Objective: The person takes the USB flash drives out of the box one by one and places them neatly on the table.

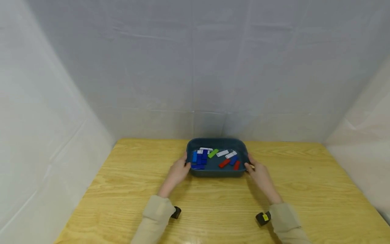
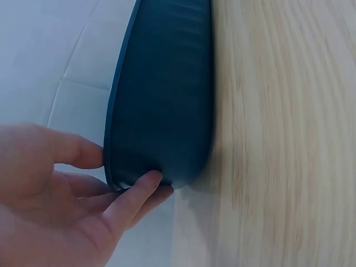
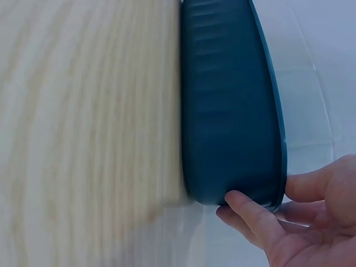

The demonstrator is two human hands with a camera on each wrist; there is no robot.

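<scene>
Blue tray (image 1: 213, 171) of coloured blocks (image 1: 224, 163) gripped between left hand (image 1: 179, 171) and right hand (image 1: 257, 172); not yet lifted off table (image 1: 304, 189).

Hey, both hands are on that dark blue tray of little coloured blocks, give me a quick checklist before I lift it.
1. Left hand grip on the dark blue plastic tray: thumb on rim, fingers under the wall. Ok.
2. Right hand grip: same at the opposite end. Ok.
3. Small coloured blocks all inside the tray: ok.
4. Tray flat on the light wooden table: ok.
5. Blocks loose, may slide if tilted: cannot tell.
</scene>
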